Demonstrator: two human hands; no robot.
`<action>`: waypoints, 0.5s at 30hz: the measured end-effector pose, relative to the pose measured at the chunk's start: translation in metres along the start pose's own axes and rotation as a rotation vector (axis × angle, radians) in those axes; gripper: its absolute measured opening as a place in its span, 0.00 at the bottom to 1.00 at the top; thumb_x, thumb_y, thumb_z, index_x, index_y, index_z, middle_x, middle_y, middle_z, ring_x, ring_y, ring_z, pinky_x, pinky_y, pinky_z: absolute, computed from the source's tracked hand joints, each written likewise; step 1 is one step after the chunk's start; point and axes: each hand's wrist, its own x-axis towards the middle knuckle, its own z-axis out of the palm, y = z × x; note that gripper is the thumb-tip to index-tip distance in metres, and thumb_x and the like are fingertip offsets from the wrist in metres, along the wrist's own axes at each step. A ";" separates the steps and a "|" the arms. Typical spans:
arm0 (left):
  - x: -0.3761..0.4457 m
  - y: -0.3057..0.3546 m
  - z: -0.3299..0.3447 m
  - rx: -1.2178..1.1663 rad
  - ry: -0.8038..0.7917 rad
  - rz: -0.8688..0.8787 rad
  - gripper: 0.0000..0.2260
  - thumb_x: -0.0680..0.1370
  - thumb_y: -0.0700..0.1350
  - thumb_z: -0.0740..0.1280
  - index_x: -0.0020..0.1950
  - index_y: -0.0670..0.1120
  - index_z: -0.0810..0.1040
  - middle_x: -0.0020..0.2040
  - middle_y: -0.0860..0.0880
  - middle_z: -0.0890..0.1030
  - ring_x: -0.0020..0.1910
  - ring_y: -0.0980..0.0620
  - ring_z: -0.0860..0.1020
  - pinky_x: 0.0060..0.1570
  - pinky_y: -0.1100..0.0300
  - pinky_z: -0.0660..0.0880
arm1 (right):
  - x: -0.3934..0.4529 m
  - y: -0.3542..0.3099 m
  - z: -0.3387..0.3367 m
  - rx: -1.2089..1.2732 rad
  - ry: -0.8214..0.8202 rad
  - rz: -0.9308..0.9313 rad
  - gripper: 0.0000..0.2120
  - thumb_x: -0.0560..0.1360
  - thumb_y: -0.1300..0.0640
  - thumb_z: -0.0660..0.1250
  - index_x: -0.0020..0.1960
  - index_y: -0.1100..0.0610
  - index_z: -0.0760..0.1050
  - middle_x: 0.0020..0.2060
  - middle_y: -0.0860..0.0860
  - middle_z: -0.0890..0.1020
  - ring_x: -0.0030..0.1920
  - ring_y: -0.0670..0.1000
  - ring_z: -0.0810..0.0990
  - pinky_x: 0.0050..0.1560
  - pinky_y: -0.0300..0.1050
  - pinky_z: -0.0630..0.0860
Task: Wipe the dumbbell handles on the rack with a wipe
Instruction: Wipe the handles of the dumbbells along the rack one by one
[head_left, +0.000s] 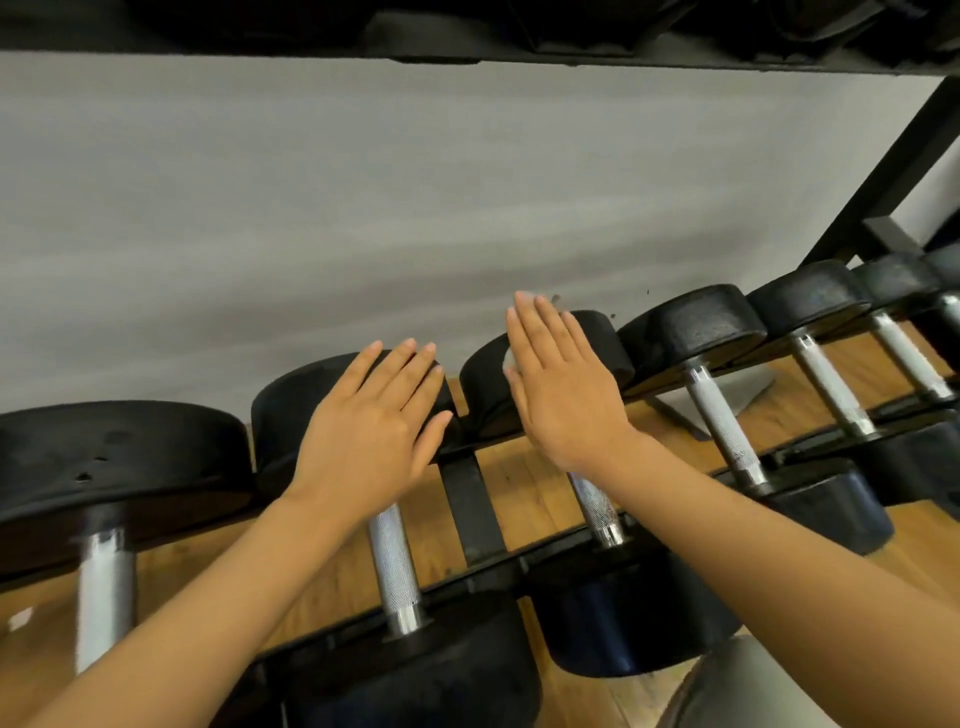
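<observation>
Hands hover flat over the dumbbell rack (472, 509): the left hand (363, 436) at nine o'clock and the right hand (561, 395) at three o'clock, each grip wide, fingers straight, holding nothing I can confirm. A pale scrap by the right hand's fingers may be the wipe; I cannot tell. Knurled handles (392, 561) lie below, at six o'clock. Wiping looks barely begun, with most handles left.

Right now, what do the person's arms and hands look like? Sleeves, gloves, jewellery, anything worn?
Both forearms are bare as far as the frame shows; no sleeve edge is in view. The left hand and right hand wear no gloves. No rings, watch, bracelet or markings show on the fingers or wrists. Fingernails look short and unpainted.
</observation>
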 end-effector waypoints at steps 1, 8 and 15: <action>0.000 0.001 0.000 -0.008 0.004 -0.008 0.24 0.82 0.54 0.54 0.68 0.40 0.77 0.68 0.41 0.77 0.70 0.43 0.73 0.73 0.47 0.60 | -0.014 0.001 0.000 -0.023 0.007 -0.028 0.26 0.83 0.51 0.46 0.77 0.64 0.57 0.76 0.60 0.59 0.77 0.58 0.56 0.76 0.55 0.56; 0.001 0.002 -0.001 -0.032 -0.006 -0.024 0.25 0.81 0.53 0.53 0.66 0.39 0.79 0.65 0.40 0.78 0.69 0.43 0.74 0.72 0.49 0.58 | 0.004 -0.014 -0.005 -0.106 -0.066 0.003 0.28 0.84 0.49 0.42 0.77 0.66 0.53 0.77 0.62 0.56 0.78 0.59 0.53 0.77 0.55 0.52; -0.012 -0.005 -0.001 -0.110 0.065 -0.057 0.24 0.82 0.54 0.55 0.70 0.39 0.75 0.70 0.41 0.75 0.71 0.44 0.71 0.72 0.47 0.64 | 0.004 -0.016 0.000 -0.285 -0.135 -0.312 0.26 0.82 0.54 0.40 0.78 0.63 0.50 0.78 0.59 0.54 0.78 0.58 0.50 0.77 0.55 0.40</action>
